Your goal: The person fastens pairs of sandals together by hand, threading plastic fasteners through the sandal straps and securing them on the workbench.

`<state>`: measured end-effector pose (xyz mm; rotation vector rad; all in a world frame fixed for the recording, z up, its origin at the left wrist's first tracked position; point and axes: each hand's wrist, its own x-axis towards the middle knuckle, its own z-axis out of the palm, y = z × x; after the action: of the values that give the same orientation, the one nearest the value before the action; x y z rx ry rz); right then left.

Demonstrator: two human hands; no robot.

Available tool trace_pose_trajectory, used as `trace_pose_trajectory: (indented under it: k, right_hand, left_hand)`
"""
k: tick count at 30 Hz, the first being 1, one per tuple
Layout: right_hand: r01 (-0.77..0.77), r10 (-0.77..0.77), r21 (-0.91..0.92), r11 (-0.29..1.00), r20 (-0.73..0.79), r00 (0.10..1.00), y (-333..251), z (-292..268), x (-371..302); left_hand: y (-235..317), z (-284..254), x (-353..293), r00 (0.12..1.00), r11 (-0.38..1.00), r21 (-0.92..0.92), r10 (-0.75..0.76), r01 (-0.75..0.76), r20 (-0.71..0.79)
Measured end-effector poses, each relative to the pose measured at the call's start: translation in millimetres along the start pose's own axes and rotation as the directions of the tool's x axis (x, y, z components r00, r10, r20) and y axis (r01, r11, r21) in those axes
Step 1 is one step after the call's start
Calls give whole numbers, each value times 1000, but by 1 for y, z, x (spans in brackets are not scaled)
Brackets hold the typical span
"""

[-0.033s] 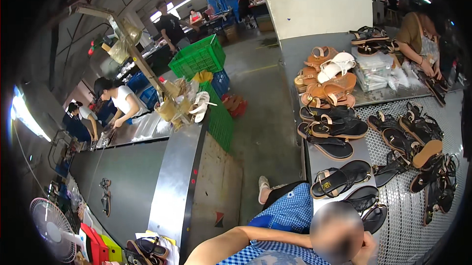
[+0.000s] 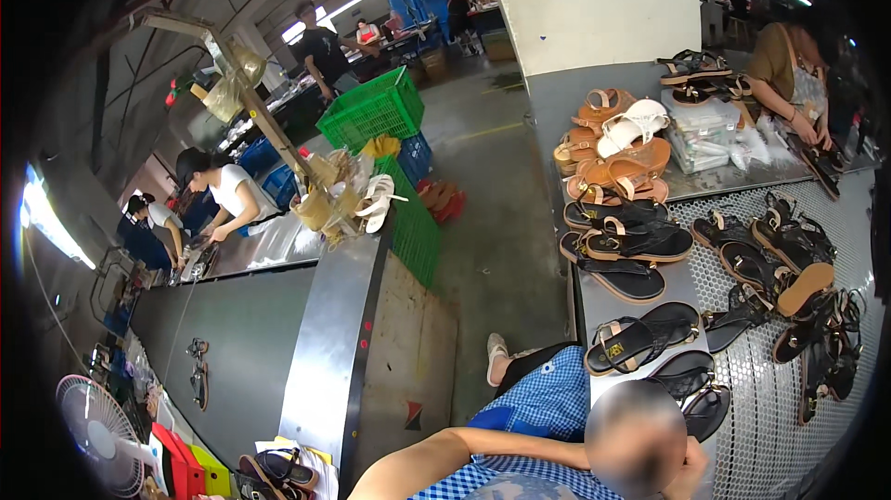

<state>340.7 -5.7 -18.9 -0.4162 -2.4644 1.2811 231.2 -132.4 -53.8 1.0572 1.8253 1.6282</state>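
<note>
Neither of my hands shows in the head view. Just below me sits a person in a blue checked shirt (image 2: 543,407), one bare arm (image 2: 445,458) stretched to the left. Beside that person, black sandals (image 2: 640,333) lie on a perforated metal table (image 2: 770,426). More black sandals (image 2: 626,231) and a pile of tan and white sandals (image 2: 617,143) lie further back on it. At the far right another person (image 2: 789,73) handles a black sandal at the table's end.
A long grey conveyor belt (image 2: 232,342) runs along the left with one sandal (image 2: 198,375) on it; two people (image 2: 223,194) work at its far end. Green crates (image 2: 371,110) stand beyond. A fan (image 2: 97,430) sits at lower left. A concrete aisle (image 2: 501,222) separates belt and table.
</note>
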Motion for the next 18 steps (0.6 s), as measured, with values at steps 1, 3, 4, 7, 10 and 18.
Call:
trace_pose_trajectory:
  k: [1, 3, 4, 7, 10, 18]
  right_hand:
    - [-5, 5, -5, 1000, -13, 1000, 1, 2, 0]
    - [62, -62, -50, 997, -7, 998, -2, 2, 0]
    - [59, -61, -39, 997, -45, 997, -6, 4, 2]
    - [138, -147, -57, 989, -211, 966, 3, 22, 4]
    - [188, -195, -69, 980, -115, 974, 10, 16, 7]
    - [-79, 73, 47, 996, 106, 992, 13, -6, 7]
  left_hand:
    - [2, -2, 0, 1000, 1000, -3, 7, -7, 13]
    - [4, -2, -1, 999, 998, 66, -5, 3, 32]
    - [1, -1, -1, 1000, 994, 103, 22, -22, -5]
    - [4, -3, -2, 996, 988, 146, 64, -55, -56]
    - [-1, -4, -2, 998, 993, 112, 33, -27, -49]
    - [-13, 2, 1, 999, 995, 90, 28, -30, 19]
